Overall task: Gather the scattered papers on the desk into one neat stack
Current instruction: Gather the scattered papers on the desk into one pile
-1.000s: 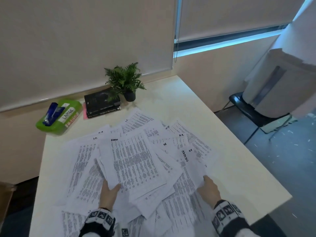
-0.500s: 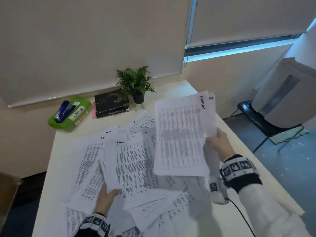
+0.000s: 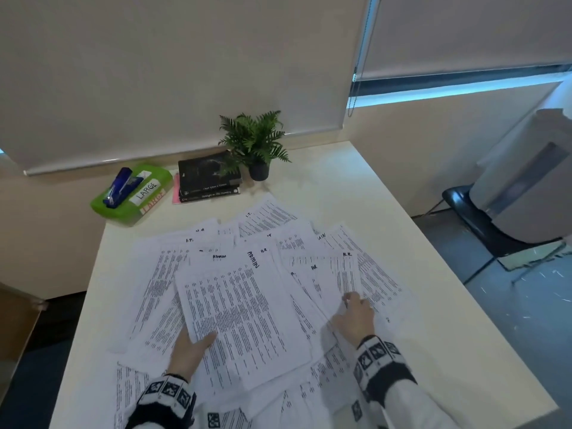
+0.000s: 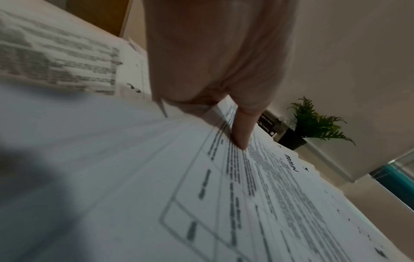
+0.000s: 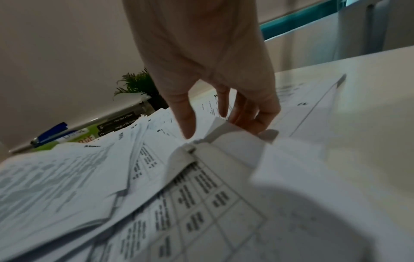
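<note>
A: Nearest entries first. What have the hands got?

B: Left hand (image 3: 192, 348), near edge of the desk (image 3: 439, 351): thumb on top and fingers tucked beneath the lower left corner of the centre bundle (image 3: 238, 308), the sheets headed "ADMIN". Its grip is a pinch on that bundle. Right hand (image 3: 356, 317), to the right of it: fingers curled down on the near corner of a loose sheet (image 3: 337, 280) headed "H.R.", the corner buckled up between thumb and fingers in the right wrist view, so I judge it a pinch.

A: And how does that sheet lie from the bundle?

B: Just beside it, to the right, overlapping other pages. Its long axis runs away from the person, roughly parallel to the bundle's but skewed a little. The right hand is the nearer; the carry is leftward onto the bundle.

A: The rest of the scattered papers (image 3: 154, 280)?

B: Fanned across the middle of the desk, left, right and behind the bundle, some under both wrists. Not yet one stack; early, by my judgement.

A: Farther back?

B: Green box (image 3: 123, 209) labelled "LARGE" with a blue stapler (image 3: 119, 187) on it, stacked black books (image 3: 207, 178), potted fern (image 3: 255, 144), all at the wall. None obstructs; only the overlapping pages may drag along.
</note>
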`<state>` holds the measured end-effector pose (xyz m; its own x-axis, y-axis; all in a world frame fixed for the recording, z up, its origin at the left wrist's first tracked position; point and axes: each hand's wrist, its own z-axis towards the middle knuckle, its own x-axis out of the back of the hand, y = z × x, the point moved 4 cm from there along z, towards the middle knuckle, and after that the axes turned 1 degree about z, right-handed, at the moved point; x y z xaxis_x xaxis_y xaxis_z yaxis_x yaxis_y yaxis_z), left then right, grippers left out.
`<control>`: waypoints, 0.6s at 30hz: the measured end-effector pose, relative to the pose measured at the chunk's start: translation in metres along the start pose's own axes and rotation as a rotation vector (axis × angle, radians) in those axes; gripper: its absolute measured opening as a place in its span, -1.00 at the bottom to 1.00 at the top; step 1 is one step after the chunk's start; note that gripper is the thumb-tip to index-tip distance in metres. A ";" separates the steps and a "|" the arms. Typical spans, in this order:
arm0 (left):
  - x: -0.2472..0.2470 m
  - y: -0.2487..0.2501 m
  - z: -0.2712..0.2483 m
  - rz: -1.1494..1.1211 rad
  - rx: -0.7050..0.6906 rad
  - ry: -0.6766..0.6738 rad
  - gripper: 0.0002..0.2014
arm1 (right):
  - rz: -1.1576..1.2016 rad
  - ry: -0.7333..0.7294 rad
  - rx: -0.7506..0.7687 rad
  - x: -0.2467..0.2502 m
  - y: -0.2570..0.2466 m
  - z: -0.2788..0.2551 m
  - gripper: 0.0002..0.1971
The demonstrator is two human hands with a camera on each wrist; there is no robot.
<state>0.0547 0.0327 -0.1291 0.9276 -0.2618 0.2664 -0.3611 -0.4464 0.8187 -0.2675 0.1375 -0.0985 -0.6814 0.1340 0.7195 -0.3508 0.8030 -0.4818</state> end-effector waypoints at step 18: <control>0.022 -0.008 -0.020 -0.064 -0.049 0.006 -0.28 | -0.012 -0.167 0.228 0.068 -0.002 -0.035 -0.36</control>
<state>0.0797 0.0477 -0.1202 0.9491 -0.2290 0.2160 -0.2965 -0.4192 0.8581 -0.2910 0.1648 -0.0310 -0.7661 0.0124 0.6426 -0.4823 0.6497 -0.5876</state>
